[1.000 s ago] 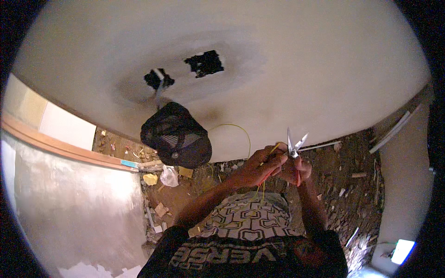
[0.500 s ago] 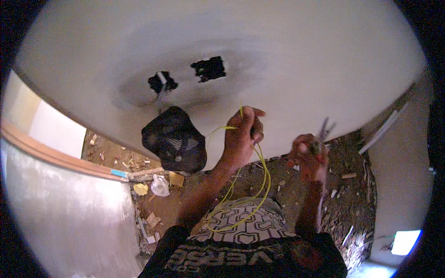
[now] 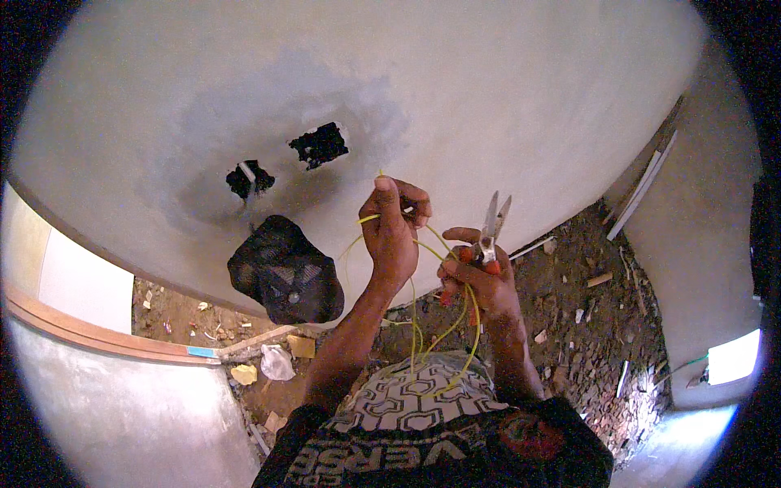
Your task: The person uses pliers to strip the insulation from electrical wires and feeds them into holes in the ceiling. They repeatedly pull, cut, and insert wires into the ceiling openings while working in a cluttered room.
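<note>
A thin yellow-green wire point(image 3: 466, 363) runs in loose loops in front of my shirt. My left hand point(image 3: 392, 232) is closed on it, and a short end sticks up past the thumb. To its right, my right hand point(image 3: 486, 281) grips red-handled snips point(image 3: 490, 232) whose two pointed metal blades stand apart, aimed up toward the wall. Strands of the wire pass close by the right fingers; whether they touch is unclear. Nothing lies between the blades.
The plastered wall point(image 3: 504, 106) ahead has two dark rough-edged openings point(image 3: 320, 146). A black mesh cap or bag point(image 3: 286, 272) hangs below the left one. Rubble point(image 3: 586, 325) covers the ground. A wooden sill point(image 3: 98, 333) is at left; a bright light panel point(image 3: 734, 358) at lower right.
My right hand has come up and left, closer to my left hand, with the snips now upright and sharper in view. The view has shifted, so the wall openings appear farther left and mostly lower.
</note>
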The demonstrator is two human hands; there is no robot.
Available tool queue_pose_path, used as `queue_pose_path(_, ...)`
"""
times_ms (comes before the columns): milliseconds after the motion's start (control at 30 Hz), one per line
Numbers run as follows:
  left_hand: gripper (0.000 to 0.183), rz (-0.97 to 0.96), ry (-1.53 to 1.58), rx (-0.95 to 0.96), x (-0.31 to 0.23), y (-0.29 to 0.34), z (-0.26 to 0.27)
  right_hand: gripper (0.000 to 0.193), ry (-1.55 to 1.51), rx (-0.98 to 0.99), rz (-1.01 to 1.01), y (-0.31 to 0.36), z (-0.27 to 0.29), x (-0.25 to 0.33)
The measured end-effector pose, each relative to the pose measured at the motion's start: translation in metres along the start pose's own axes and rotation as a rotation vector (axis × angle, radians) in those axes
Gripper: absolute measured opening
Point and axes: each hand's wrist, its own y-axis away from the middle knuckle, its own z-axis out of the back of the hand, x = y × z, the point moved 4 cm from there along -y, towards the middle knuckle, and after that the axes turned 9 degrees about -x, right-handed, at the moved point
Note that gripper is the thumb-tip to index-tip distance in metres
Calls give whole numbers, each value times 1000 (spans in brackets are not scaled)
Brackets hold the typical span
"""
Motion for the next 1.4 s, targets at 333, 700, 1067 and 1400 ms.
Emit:
queue_pose_path(333, 39, 113, -41, 375, -21, 18, 25, 25, -122, -55, -95, 0, 22, 14)
queue_pose_path(700, 26, -215, -8, 112, -4, 2, 16, 16, -123, 133, -181, 4, 16, -8)
queue_pose_path(1067, 33, 108, 147, 113, 21, 12, -18, 29, 35, 34, -91, -1, 37, -29)
queue_pose_path(1400, 14, 29, -55, 82, 26, 20, -35, 23, 534, -21, 691, -35, -1, 62)
